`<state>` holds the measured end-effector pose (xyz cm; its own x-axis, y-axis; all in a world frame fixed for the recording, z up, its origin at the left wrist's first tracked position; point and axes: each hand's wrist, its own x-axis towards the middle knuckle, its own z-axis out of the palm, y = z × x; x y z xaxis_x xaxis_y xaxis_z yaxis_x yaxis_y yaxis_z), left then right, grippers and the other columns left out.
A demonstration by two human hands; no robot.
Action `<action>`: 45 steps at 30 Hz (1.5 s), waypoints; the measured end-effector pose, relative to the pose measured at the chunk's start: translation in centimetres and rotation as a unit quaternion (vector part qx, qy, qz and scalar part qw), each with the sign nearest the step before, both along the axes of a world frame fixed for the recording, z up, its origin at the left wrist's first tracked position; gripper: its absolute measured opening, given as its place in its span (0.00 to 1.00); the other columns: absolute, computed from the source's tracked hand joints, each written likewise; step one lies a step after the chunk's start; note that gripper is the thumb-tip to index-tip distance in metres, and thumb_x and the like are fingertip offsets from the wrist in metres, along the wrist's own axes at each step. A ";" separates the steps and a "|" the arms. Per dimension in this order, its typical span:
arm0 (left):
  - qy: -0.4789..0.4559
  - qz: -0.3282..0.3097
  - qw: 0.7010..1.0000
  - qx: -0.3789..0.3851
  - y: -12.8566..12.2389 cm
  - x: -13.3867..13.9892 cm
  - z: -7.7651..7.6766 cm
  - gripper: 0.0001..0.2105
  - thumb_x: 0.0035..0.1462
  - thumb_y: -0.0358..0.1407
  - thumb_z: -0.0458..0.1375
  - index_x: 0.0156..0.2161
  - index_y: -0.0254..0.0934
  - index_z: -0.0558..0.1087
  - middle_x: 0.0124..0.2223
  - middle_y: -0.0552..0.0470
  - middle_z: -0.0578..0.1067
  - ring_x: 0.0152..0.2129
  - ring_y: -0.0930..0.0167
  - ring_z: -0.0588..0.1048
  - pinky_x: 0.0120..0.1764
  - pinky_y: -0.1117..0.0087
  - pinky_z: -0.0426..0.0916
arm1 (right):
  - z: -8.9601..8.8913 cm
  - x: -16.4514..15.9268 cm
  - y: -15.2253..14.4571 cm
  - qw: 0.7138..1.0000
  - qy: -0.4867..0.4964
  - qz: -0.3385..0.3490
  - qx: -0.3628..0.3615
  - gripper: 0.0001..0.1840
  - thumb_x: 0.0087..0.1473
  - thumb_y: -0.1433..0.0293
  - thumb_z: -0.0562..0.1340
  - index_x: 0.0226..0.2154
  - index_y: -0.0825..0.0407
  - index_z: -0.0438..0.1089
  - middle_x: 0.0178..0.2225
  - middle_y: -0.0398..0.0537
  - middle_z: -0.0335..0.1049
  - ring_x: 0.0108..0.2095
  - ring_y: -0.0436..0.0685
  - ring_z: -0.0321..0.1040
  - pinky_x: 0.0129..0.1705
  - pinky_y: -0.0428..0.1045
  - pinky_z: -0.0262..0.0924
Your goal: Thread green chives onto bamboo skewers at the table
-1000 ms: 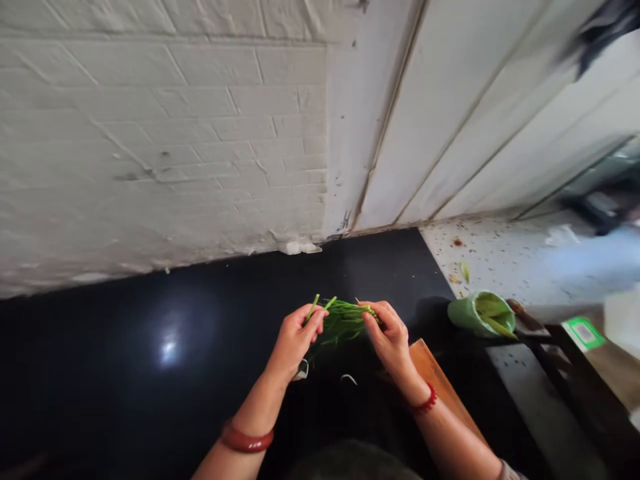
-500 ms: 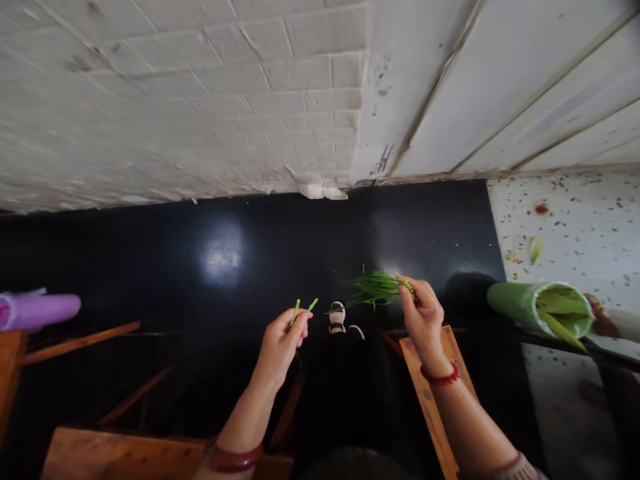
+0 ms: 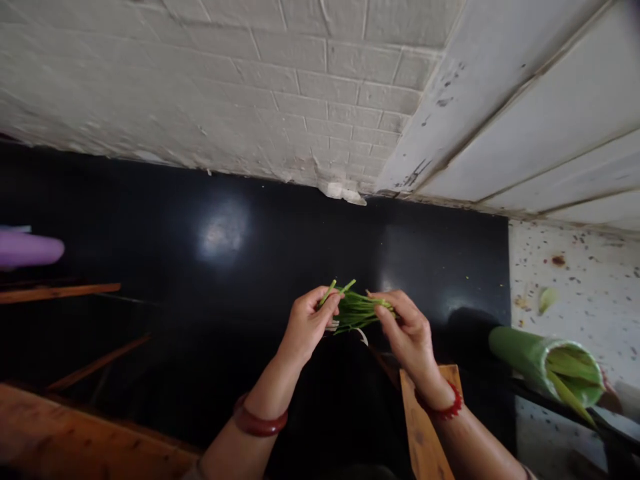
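Pinched in my left hand (image 3: 309,325) are two short green stalks (image 3: 349,286), their cut ends poking up past the thumb. A bunch of thin green chives (image 3: 359,311) is in the closed fingers of my right hand (image 3: 411,328). Its pale stem ends sit at the right fingertips, and the leaves stretch left until they pass behind my left hand. Both hands are close together over my lap. Whether the left fingers also touch the bunch's leaves I cannot tell.
Black floor (image 3: 280,227) runs along a white brick wall (image 3: 300,93). To the right stands a green bin (image 3: 525,350) with leaves inside, near speckled flooring (image 3: 535,267). Wooden stools (image 3: 427,427) (image 3: 90,433) are on both sides, and a purple object (image 3: 30,248) lies far left.
My hands have come together: the left moved right and up, the right slightly left with the chives. The view has turned and tilted.
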<state>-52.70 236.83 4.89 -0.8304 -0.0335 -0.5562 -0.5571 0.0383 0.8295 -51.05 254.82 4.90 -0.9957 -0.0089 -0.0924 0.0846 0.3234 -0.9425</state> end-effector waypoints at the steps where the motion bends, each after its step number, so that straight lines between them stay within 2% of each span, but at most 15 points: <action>1: 0.002 0.005 1.000 -0.006 -0.1 0.7 -0.3 0.11 0.55 0.42 0.59 0.31 0.34 0.74 0.23 0.57 0.67 0.17 0.79 0.63 0.21 0.77 0.58 | -0.4 0.2 -0.7 0.999 0.011 0.032 -0.010 0.10 0.60 0.68 0.59 0.41 0.46 0.76 0.36 0.49 0.74 0.37 0.56 0.71 0.40 0.52 0.66; 5: 0.030 0.028 0.998 -0.041 -0.2 4.1 -0.8 0.12 0.56 0.42 0.58 0.30 0.34 0.73 0.24 0.56 0.67 0.19 0.78 0.63 0.23 0.77 0.59 | -1.8 1.5 -2.6 0.993 0.028 0.114 -0.024 0.11 0.61 0.68 0.58 0.42 0.47 0.76 0.36 0.49 0.75 0.37 0.56 0.71 0.41 0.52 0.67; 10: 0.047 0.067 0.995 -0.064 -0.3 8.5 -1.3 0.13 0.57 0.43 0.58 0.30 0.33 0.74 0.23 0.56 0.67 0.19 0.78 0.61 0.23 0.77 0.57 | -2.9 3.1 -2.0 0.997 0.032 0.066 0.013 0.09 0.60 0.69 0.59 0.39 0.49 0.76 0.36 0.49 0.75 0.38 0.56 0.71 0.41 0.51 0.66; 13: 0.049 0.106 0.992 -0.049 -0.5 10.7 -2.5 0.12 0.57 0.42 0.58 0.33 0.33 0.75 0.24 0.57 0.66 0.18 0.79 0.61 0.22 0.77 0.56 | -3.7 4.2 -1.6 0.996 0.031 0.079 0.022 0.09 0.60 0.70 0.59 0.39 0.50 0.76 0.36 0.48 0.75 0.37 0.55 0.71 0.41 0.50 0.65; 16: 0.060 0.137 0.988 -0.038 -1.0 12.8 -4.7 0.13 0.58 0.43 0.57 0.36 0.34 0.75 0.24 0.57 0.66 0.18 0.79 0.61 0.23 0.76 0.57 | -5.7 6.0 -2.1 0.991 0.046 0.122 0.011 0.09 0.60 0.70 0.59 0.40 0.49 0.75 0.36 0.47 0.74 0.37 0.54 0.71 0.40 0.49 0.64; 23: 0.116 0.187 0.975 -0.040 -2.1 17.7 -12.0 0.11 0.59 0.39 0.56 0.40 0.34 0.75 0.26 0.56 0.68 0.20 0.77 0.64 0.25 0.76 0.61 | -11.7 10.0 -3.9 0.975 0.056 0.213 -0.020 0.09 0.60 0.69 0.60 0.40 0.49 0.76 0.36 0.47 0.73 0.36 0.54 0.70 0.39 0.49 0.63; 25: 0.134 0.202 0.968 -0.064 -2.2 18.9 -13.2 0.10 0.59 0.38 0.56 0.39 0.34 0.76 0.28 0.54 0.70 0.22 0.76 0.67 0.27 0.76 0.62 | -12.8 11.0 -4.0 0.970 0.044 0.236 -0.034 0.09 0.60 0.69 0.60 0.40 0.49 0.76 0.35 0.47 0.72 0.36 0.54 0.70 0.38 0.49 0.64; 27: 0.158 0.206 0.961 -0.094 -2.0 20.0 -13.7 0.09 0.59 0.38 0.56 0.37 0.35 0.76 0.32 0.51 0.74 0.28 0.73 0.71 0.32 0.74 0.64 | -13.5 11.9 -3.8 0.965 0.027 0.256 -0.051 0.09 0.60 0.67 0.60 0.40 0.49 0.76 0.34 0.47 0.71 0.35 0.54 0.69 0.37 0.48 0.64; 30: 0.191 0.186 0.957 -0.117 -0.9 21.4 -13.0 0.11 0.61 0.39 0.54 0.38 0.35 0.76 0.39 0.47 0.78 0.37 0.69 0.74 0.41 0.72 0.66 | -13.6 13.1 -3.1 0.954 0.020 0.288 -0.077 0.10 0.60 0.65 0.60 0.39 0.49 0.76 0.32 0.46 0.70 0.32 0.52 0.68 0.33 0.48 0.63; 34: 0.196 0.135 0.962 -0.134 2.2 23.2 -10.4 0.11 0.62 0.40 0.52 0.35 0.35 0.73 0.33 0.51 0.75 0.31 0.72 0.71 0.36 0.73 0.64 | -11.6 14.3 -0.8 0.944 0.036 0.310 -0.104 0.11 0.59 0.63 0.60 0.38 0.50 0.77 0.30 0.45 0.67 0.27 0.50 0.64 0.27 0.46 0.58; 39: 0.219 0.106 0.951 -0.193 8.3 25.7 -5.0 0.12 0.62 0.42 0.51 0.34 0.36 0.70 0.29 0.55 0.69 0.26 0.74 0.66 0.31 0.75 0.61 | -6.9 16.1 4.5 0.944 0.039 0.291 -0.151 0.13 0.57 0.60 0.61 0.35 0.52 0.76 0.27 0.43 0.64 0.22 0.48 0.58 0.22 0.45 0.53; 45: 0.269 0.072 0.936 -0.216 16.6 28.9 1.3 0.10 0.59 0.41 0.56 0.36 0.35 0.70 0.32 0.54 0.71 0.29 0.73 0.69 0.34 0.74 0.63 | -1.4 20.9 12.4 0.940 0.020 0.250 -0.232 0.18 0.55 0.56 0.61 0.35 0.54 0.73 0.23 0.40 0.62 0.18 0.46 0.53 0.19 0.44 0.51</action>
